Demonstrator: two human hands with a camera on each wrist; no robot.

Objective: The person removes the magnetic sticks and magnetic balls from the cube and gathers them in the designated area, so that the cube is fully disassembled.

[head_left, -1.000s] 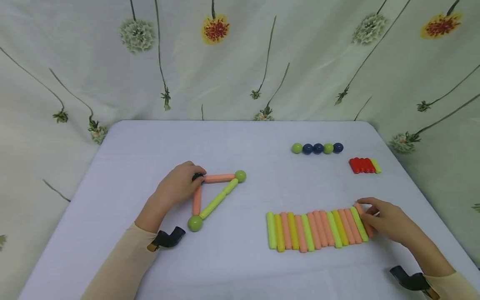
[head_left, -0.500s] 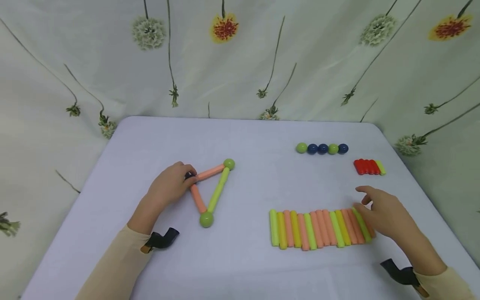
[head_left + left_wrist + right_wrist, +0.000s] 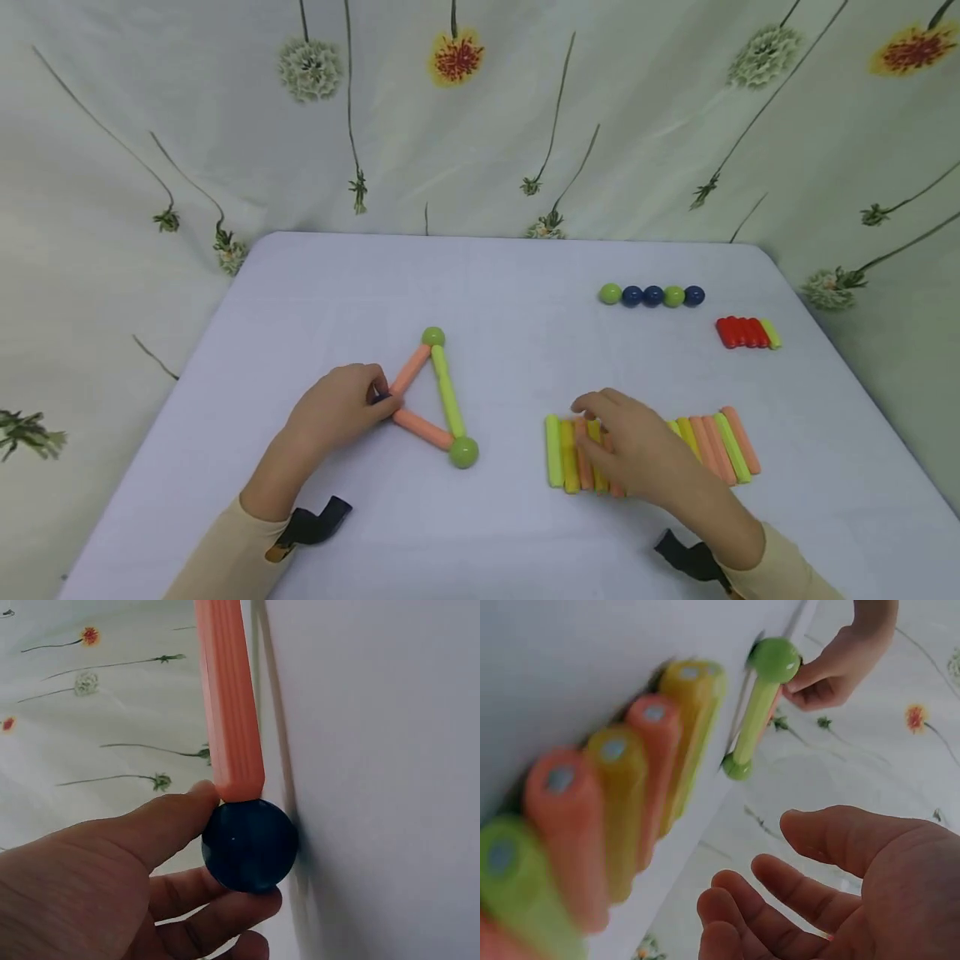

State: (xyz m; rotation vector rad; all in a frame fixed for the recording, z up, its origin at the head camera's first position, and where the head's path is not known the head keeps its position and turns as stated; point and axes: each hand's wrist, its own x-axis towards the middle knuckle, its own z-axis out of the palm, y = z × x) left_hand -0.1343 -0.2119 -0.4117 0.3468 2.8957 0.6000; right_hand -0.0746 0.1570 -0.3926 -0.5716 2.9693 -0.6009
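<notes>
My left hand (image 3: pixel 341 411) pinches the dark blue ball (image 3: pixel 250 845) at one corner of a triangle lying on the table. Two salmon rods (image 3: pixel 423 430) run from that ball to green balls (image 3: pixel 463 452) at the other corners. A light green side (image 3: pixel 448 392) joins the green balls. Over the left part of a row of salmon, yellow and light green rods (image 3: pixel 555 450) hovers my right hand (image 3: pixel 637 446), its fingers loosely bent and holding nothing. It hides the middle of the row. In the right wrist view, the thumb and fingers stand apart.
Green and dark blue balls (image 3: pixel 653 296) form a line toward the back right of the white table (image 3: pixel 495 533). Nearer the right edge lie several short red rods (image 3: pixel 742 332) beside a light green one. A flower-patterned cloth (image 3: pixel 480 125) hangs behind the table.
My left hand has turned the triangle clockwise, swinging its green balls round. My right hand has let go of the salmon rod at the row's right end and moved left over the row.
</notes>
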